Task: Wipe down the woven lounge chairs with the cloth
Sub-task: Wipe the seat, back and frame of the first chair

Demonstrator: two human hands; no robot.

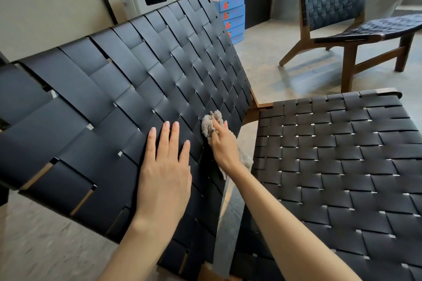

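Right hand (pixel 225 146), fingers curled around a bunched grey cloth (pixel 211 124), presses it to the near chair's woven backrest (pixel 137 64) close to its lower edge. Left hand (pixel 165 166), fingers straight, lies flat just beside. Most of the weave extends up and leftward; the seat (pixel 342 166) lies rightward, nearer the right hand.

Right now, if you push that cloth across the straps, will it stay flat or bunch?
Probably bunches: the cloth is crumpled under the right hand, a loose end hanging below. It looks fluffy, so likely light and grippy rather than slippery.
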